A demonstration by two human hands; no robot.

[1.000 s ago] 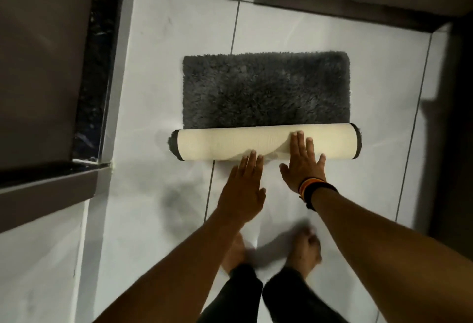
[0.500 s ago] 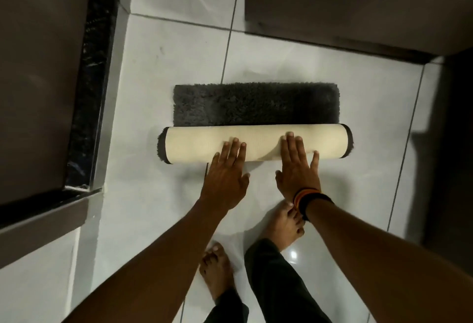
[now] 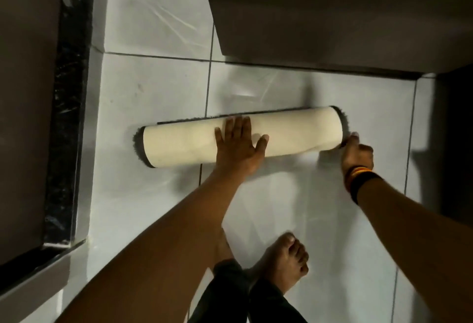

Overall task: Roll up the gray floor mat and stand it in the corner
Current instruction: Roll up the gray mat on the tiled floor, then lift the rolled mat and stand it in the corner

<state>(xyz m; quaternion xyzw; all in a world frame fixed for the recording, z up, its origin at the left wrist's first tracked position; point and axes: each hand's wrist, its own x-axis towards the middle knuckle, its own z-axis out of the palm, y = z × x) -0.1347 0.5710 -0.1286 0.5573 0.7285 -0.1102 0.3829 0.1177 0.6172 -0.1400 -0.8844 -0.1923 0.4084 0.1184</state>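
Observation:
The gray floor mat [image 3: 294, 132] lies on the white tiled floor as a long roll, its cream backing outward and dark pile showing only at both ends and along the far edge. My left hand [image 3: 238, 143] rests flat on the middle of the roll with fingers spread. My right hand [image 3: 355, 154], with dark and orange bands at the wrist, has curled fingers at the roll's right end, touching its near lower edge.
A dark doorframe with a black stone threshold [image 3: 66, 118] runs down the left. A gray wall base [image 3: 320, 28] lies just beyond the roll, meeting a dark wall [image 3: 458, 143] on the right in a corner. My bare feet [image 3: 284, 261] stand behind the roll.
The roll has taken up the last strip of flat gray pile. My right hand has slid from the roll's middle to its right end, and my left hand has moved onto the middle.

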